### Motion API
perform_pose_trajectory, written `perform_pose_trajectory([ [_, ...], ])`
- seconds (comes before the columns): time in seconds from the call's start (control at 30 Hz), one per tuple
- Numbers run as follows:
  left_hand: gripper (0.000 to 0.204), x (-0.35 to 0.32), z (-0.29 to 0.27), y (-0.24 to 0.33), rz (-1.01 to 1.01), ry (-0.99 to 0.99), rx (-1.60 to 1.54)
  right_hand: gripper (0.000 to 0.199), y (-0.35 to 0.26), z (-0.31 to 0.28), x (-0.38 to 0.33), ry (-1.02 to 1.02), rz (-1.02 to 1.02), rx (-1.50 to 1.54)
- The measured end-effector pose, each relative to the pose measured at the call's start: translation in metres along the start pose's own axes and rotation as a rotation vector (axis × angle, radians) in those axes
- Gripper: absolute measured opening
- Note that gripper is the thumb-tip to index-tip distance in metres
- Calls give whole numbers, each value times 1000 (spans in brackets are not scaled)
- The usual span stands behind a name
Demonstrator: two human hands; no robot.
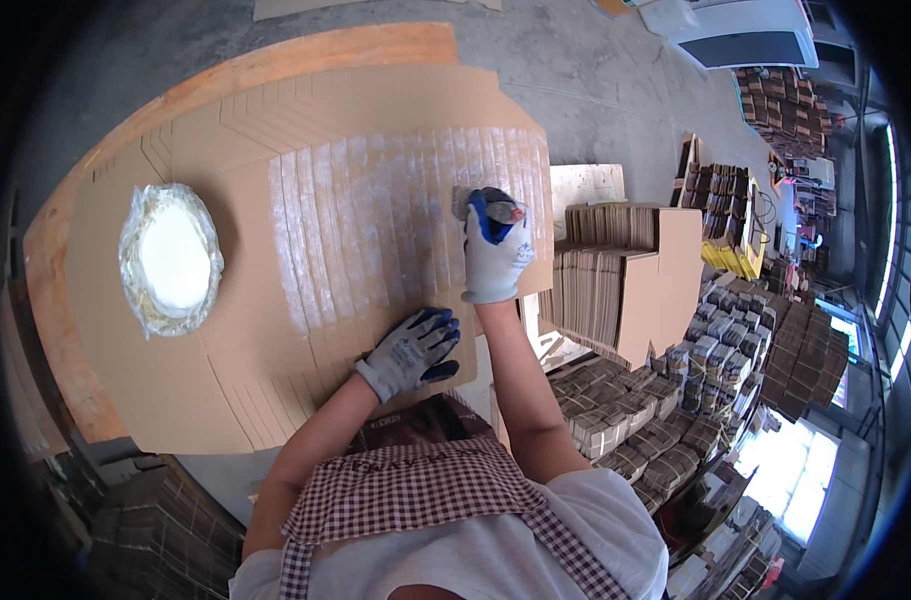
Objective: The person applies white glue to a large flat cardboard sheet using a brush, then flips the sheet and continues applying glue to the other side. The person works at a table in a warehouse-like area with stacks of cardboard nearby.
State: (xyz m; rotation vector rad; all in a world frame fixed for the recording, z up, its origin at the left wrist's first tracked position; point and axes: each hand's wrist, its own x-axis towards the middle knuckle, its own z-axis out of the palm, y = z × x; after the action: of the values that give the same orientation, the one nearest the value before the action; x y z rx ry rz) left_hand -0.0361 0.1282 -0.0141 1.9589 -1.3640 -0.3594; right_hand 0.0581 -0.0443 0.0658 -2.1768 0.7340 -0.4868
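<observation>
Cardboard sheets lie overlapped on the wooden surface; your right grip clasps a hand tool, your left grip rests spread-fingered: ideally, stroke evenly without shifting them.

Tool mostly hidden by right grip; kind unclear.

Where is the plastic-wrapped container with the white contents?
In the head view, the container sits on the left part of the cardboard sheets, left of their white-smeared strips and the left hand.
</observation>
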Motion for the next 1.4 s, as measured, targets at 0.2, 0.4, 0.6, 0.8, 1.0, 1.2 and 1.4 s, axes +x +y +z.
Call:
perform_pose_trajectory([
  [0.2,59,2,2,-1,-3,5,1,37,9,2,-1,-93,-218,-259],
  [0.4,58,5,-6,2,-14,-10,-10,40,5,-14,-32,-160,-277,-219],
  [0.6,56,7,-8,0,-4,11,-20,40,24,-12,5,-58,-244,-142],
  [0.8,55,6,-9,1,-2,-1,-24,31,21,2,24,-96,-190,-155],
  [1.0,54,5,-7,2,-10,21,-30,27,15,11,35,-133,33,99],
  [1.2,56,5,-5,1,-10,11,-18,35,7,24,47,-68,-210,-43],
  [1.4,57,5,-5,1,-13,8,-38,34,9,40,66,-125,-160,-32],
])
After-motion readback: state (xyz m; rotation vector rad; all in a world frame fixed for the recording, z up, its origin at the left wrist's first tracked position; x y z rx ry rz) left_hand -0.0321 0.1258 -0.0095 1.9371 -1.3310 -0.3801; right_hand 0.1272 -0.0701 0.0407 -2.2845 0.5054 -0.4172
